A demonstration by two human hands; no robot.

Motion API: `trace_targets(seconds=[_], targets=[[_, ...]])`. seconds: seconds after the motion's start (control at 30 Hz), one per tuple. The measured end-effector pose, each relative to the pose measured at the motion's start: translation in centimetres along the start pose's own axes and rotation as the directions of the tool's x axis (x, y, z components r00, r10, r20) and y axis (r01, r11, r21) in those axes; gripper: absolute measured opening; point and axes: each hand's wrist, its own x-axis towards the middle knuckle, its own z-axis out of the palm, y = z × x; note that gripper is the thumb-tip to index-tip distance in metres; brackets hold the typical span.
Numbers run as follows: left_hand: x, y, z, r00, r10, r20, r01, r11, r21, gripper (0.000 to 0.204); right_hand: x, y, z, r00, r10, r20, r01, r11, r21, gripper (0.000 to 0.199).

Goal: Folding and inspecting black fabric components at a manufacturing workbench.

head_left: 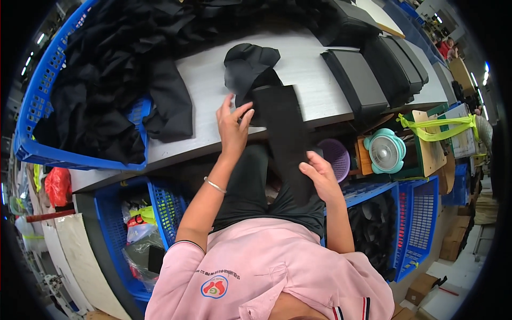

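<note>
A long, flat strip of black fabric (282, 128) stretches from the table edge down over my lap. My right hand (323, 178) pinches its right side between thumb and fingers. My left hand (233, 125) is raised at the table's front edge, fingers apart, left of the strip's upper end; no cloth shows in its grasp. Just beyond its fingertips, a crumpled piece of black fabric (248, 66) lies on the light grey table (202, 69), partly behind the strip.
Heaped black fabric fills a blue basket (80, 160) on the left. Stacked black panels (357, 80) stand at the right. Below are a purple basket (335, 157), a teal fan (385, 151), a blue crate (114, 213) of plastic bags, and another blue crate (418, 218).
</note>
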Motion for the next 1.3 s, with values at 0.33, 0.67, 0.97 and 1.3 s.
trace_targets(seconds=[0.33,0.67,0.97,1.3], targets=[[2.4,0.1,1.1,0.934,0.357,0.035,-0.355,0.905,0.234,0.044,1.8,2.6,3.8,0.816,-0.578,-0.015,0.233,0.354,-0.906,0.037],[2.6,4.2,-2.6,0.793,0.483,0.372,-0.563,0.814,0.143,0.048,0.7,-0.9,4.2,0.89,-0.417,0.182,0.064,-0.281,-0.958,0.058],[-2.4,7.2,-1.7,0.59,0.621,0.517,-0.651,0.744,-0.151,0.044,5.4,3.2,2.6,0.778,-0.629,0.004,0.255,0.309,-0.916,0.012],[-6.0,8.5,-0.8,0.777,0.533,0.333,-0.502,0.845,-0.182,0.073,9.0,11.8,-3.2,0.962,-0.271,-0.019,0.271,0.962,0.034,0.022]])
